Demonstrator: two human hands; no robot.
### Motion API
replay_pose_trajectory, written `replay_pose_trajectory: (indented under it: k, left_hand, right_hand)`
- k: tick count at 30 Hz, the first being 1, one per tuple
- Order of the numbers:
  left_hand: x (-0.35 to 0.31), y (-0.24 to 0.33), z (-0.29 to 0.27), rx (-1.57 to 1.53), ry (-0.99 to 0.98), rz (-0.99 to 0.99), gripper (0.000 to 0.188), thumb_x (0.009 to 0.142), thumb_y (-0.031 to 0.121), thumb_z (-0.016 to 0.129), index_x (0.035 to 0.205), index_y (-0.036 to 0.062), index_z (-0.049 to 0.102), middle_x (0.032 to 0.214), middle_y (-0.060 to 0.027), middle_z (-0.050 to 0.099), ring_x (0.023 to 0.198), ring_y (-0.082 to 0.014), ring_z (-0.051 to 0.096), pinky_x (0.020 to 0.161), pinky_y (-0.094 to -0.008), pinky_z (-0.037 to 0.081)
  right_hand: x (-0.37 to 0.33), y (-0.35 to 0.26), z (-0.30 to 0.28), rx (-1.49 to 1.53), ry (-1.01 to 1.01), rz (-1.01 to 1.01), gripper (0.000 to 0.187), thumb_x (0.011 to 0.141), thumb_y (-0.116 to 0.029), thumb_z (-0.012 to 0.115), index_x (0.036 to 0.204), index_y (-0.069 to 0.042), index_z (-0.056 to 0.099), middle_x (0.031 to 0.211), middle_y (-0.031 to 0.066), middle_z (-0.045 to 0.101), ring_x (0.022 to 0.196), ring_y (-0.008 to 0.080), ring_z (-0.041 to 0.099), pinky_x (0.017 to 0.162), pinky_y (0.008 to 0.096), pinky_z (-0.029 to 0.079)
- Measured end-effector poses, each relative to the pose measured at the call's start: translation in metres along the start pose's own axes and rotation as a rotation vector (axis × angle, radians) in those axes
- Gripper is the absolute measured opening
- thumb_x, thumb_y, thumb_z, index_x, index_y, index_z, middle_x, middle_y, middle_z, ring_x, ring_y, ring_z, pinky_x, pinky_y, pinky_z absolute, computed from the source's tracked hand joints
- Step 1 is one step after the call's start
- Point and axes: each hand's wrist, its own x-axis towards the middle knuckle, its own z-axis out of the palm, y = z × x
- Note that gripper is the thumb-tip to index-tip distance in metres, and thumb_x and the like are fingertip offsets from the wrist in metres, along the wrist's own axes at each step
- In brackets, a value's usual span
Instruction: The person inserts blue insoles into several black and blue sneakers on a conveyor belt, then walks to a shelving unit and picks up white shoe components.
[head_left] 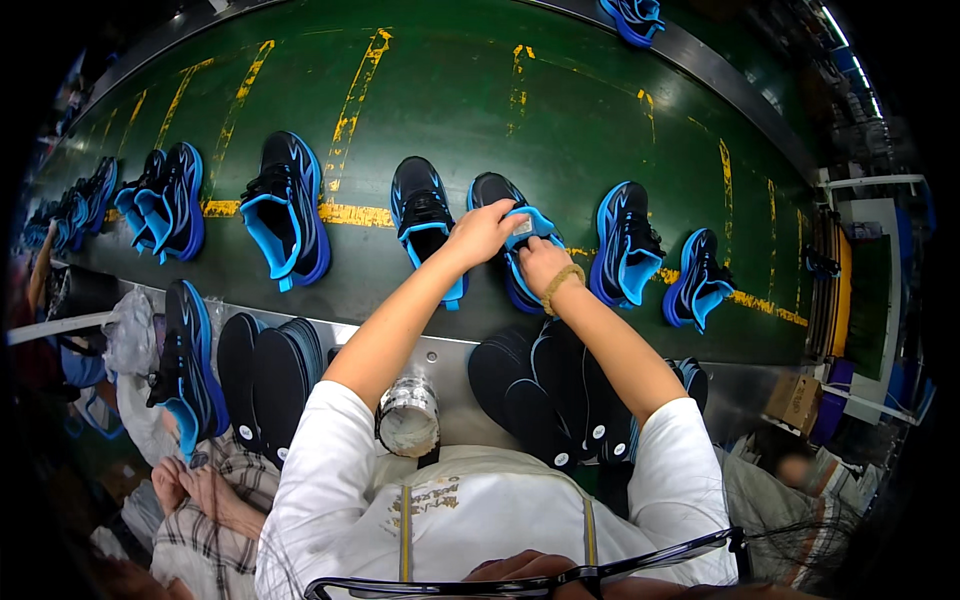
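Note:
A black and blue sneaker (497, 190) lies in front of me, its toe pointing away. My left hand (483, 233) is closed on its tongue, where a pale label shows inside the blue lining. From the right, my right hand (543, 263) reaches into the shoe's opening with bent fingers; their tips, and anything they hold, are hidden. A yellowish band circles my right wrist. Just left of my left hand is another sneaker (418, 185), standing apart from the first. Nearest on the right is a third sneaker (622, 245).
The green belt (420, 95) carries more sneakers (285, 210) along both sides. Stacked black insoles (285, 380) and more insoles (540, 400) lie on the metal ledge, with a stained white container (408, 418) between. A co-worker's hands (205, 492) are below a sneaker (188, 365) at left.

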Motion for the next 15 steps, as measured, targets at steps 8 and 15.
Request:
replay_pose_trajectory:
  k: [8, 15]
  left_hand:
    - [-0.004, -0.005, 0.001, -0.044, 0.054, 0.039, 0.038, 0.079, 0.034, 0.048, 0.102, 0.0037, 0.050, 0.086, -0.0161, 0.056, 0.082, -0.0280, 0.054, 0.070, -0.0327, 0.041]
    - [-0.009, 0.012, 0.002, 0.036, 0.088, -0.047, 0.042, 0.080, 0.036, 0.046, 0.108, 0.0058, 0.045, 0.086, -0.0175, 0.056, 0.084, -0.0315, 0.053, 0.072, -0.0340, 0.041]
  right_hand:
    - [0.017, -0.009, -0.006, -0.177, -0.581, 0.127, 0.031, 0.079, -0.018, 0.040, 0.101, -0.001, 0.052, 0.107, 0.0167, 0.046, 0.098, 0.0263, 0.046, 0.084, 0.0339, 0.036]
    - [0.039, -0.007, -0.025, -0.049, -0.871, 0.044, 0.046, 0.061, -0.012, 0.061, 0.106, -0.003, 0.052, 0.121, 0.0125, 0.039, 0.112, 0.0251, 0.038, 0.089, 0.0327, 0.033]
